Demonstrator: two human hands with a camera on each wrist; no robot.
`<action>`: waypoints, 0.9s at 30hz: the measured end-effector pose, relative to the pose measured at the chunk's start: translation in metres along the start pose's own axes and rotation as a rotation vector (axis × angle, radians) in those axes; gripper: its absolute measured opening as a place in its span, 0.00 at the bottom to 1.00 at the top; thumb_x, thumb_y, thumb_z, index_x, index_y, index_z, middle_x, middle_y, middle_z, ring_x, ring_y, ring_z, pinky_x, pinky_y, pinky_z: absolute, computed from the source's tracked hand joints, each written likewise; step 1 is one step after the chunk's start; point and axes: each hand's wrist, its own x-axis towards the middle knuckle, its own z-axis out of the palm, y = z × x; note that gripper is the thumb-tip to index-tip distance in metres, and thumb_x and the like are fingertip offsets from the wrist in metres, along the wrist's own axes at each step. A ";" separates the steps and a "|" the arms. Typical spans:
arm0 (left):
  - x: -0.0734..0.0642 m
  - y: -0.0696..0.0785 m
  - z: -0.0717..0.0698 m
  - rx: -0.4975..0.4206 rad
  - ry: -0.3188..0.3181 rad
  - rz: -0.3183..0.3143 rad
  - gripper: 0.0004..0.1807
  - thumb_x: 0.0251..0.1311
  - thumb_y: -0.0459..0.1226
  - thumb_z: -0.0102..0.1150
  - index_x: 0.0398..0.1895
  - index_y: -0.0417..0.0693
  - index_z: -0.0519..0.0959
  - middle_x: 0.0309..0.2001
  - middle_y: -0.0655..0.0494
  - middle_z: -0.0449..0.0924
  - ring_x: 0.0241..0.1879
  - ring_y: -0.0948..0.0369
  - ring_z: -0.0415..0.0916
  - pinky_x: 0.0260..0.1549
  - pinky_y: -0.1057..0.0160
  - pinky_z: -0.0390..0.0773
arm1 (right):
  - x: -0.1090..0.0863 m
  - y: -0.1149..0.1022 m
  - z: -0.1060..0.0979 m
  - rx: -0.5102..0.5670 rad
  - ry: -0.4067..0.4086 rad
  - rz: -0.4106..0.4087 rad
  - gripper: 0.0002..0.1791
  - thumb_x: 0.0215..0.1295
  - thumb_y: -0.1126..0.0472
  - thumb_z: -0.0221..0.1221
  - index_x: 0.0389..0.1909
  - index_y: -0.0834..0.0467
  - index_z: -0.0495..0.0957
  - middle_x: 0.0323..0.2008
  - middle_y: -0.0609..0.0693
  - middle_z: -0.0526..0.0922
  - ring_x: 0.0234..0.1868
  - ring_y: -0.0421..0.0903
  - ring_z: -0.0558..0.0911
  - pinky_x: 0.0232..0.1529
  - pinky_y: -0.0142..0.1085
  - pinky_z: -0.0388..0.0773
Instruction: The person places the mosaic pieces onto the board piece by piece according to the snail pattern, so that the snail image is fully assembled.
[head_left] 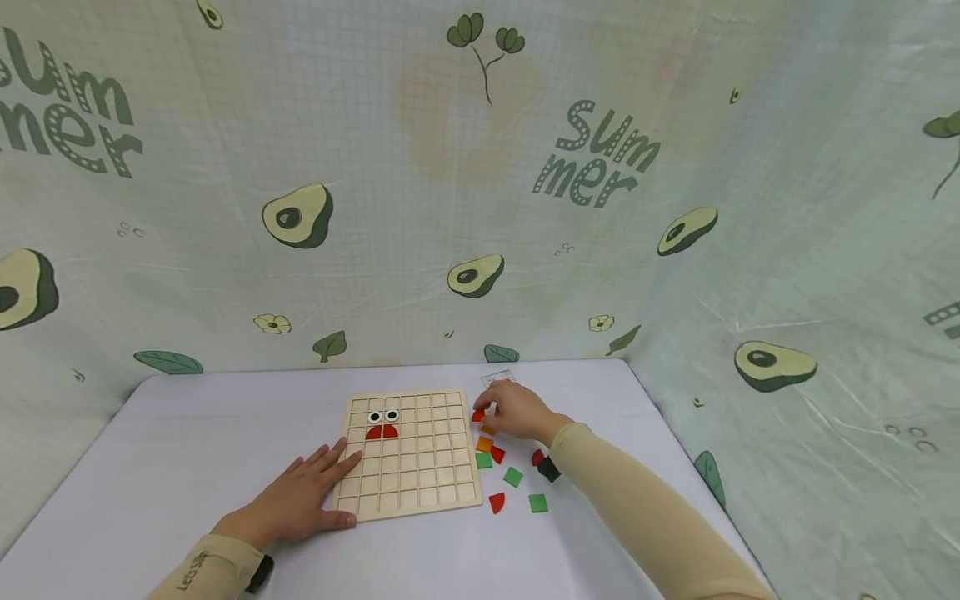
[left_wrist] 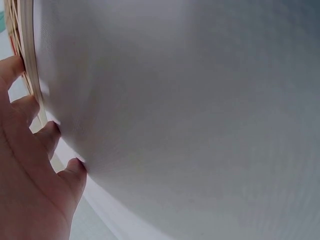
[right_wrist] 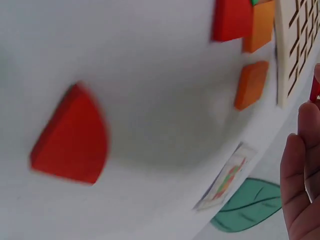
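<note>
A wooden grid board [head_left: 408,481] lies on the white table. In its upper left cells are two eye tiles [head_left: 383,416], with two red quarter-circle pieces [head_left: 373,432] directly below. My left hand [head_left: 296,497] rests with spread fingers at the board's left edge; the left wrist view shows its fingertips [left_wrist: 47,132] along that side. Just past the board's right edge, my right hand [head_left: 521,410] pinches a red quarter-circle piece [head_left: 477,415] between thumb and fingers. The right wrist view shows only a sliver of this red piece at its right border.
Right of the board lie orange squares [head_left: 485,444], several green squares [head_left: 513,477] and more red quarter-circles [head_left: 497,502]. A small printed card [head_left: 498,377] lies behind the right hand. A cloth backdrop with avocados [head_left: 476,276] stands behind the table.
</note>
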 end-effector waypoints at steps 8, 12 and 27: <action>-0.001 -0.001 0.000 -0.012 -0.007 0.001 0.55 0.48 0.69 0.63 0.76 0.51 0.64 0.77 0.41 0.52 0.72 0.35 0.50 0.66 0.31 0.51 | 0.034 -0.044 0.022 0.048 0.000 -0.062 0.10 0.64 0.57 0.66 0.46 0.49 0.87 0.41 0.40 0.81 0.36 0.38 0.75 0.42 0.30 0.77; 0.001 -0.002 0.003 -0.012 -0.011 -0.010 0.55 0.48 0.70 0.63 0.76 0.52 0.63 0.77 0.43 0.52 0.73 0.36 0.50 0.66 0.31 0.51 | 0.047 -0.055 0.039 0.057 -0.008 -0.076 0.09 0.64 0.55 0.67 0.44 0.46 0.87 0.39 0.36 0.80 0.37 0.36 0.76 0.43 0.31 0.77; 0.000 -0.004 0.002 -0.009 0.000 -0.009 0.55 0.47 0.70 0.63 0.75 0.52 0.64 0.77 0.42 0.53 0.72 0.36 0.51 0.65 0.30 0.52 | 0.060 -0.077 0.052 -0.006 -0.032 -0.118 0.10 0.65 0.58 0.65 0.46 0.48 0.87 0.40 0.38 0.82 0.41 0.36 0.78 0.47 0.32 0.77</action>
